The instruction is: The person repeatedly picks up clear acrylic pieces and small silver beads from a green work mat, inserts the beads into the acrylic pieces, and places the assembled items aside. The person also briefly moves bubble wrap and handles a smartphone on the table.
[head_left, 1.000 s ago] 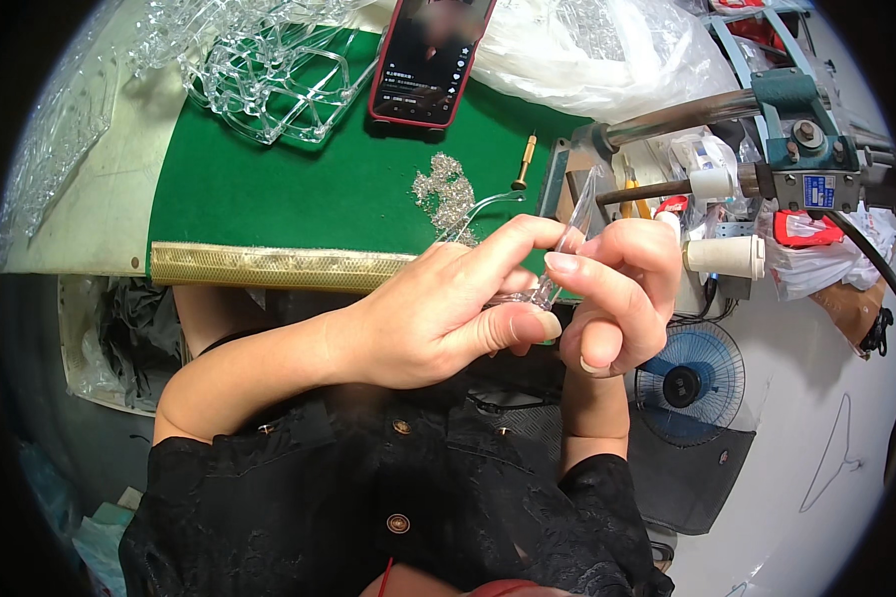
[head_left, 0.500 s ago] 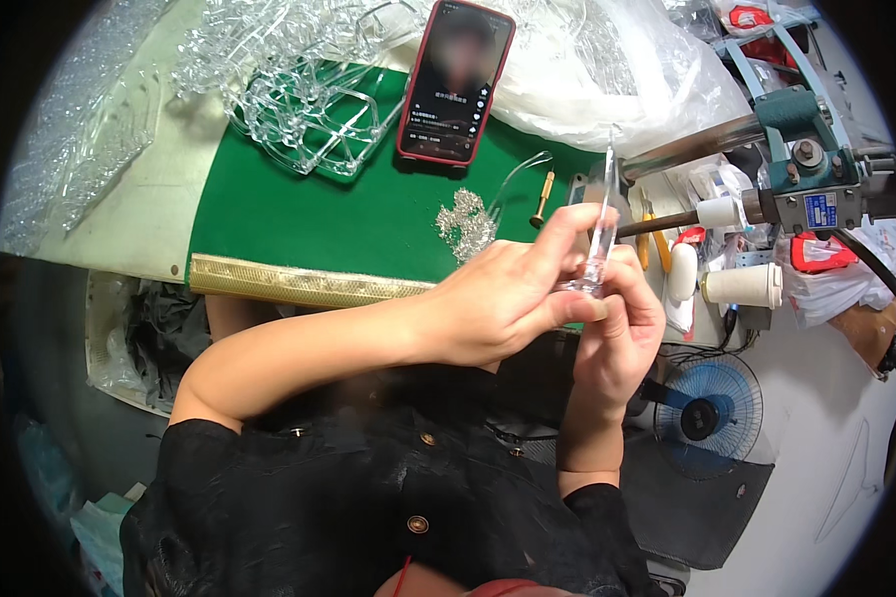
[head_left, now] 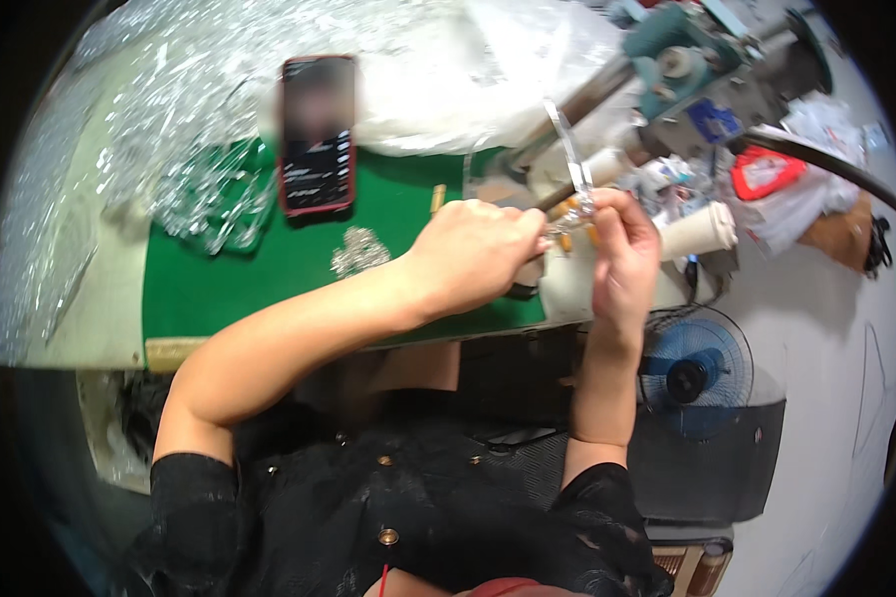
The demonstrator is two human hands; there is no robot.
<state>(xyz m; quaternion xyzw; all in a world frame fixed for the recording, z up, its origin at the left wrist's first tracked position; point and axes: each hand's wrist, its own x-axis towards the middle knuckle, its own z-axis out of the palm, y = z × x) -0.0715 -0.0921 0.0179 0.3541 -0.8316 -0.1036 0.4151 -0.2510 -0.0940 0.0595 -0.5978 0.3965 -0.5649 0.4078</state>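
Both hands meet just right of the green mat [head_left: 269,289] that covers the surface. The left hand [head_left: 473,254] is pinched shut at the lower end of a clear strip [head_left: 570,164], and the right hand [head_left: 622,254] is clamped on that same end, the strip standing up above them. This looks like fitting or threading a small part; the next move likely calls for steady, fine fingertip alignment.

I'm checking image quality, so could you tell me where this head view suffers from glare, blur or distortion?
Head view: glare washes out the clear plastic heap; motion blur softens both hands, left hand and right hand; phone screen is blurred; fisheye bends the table edge.
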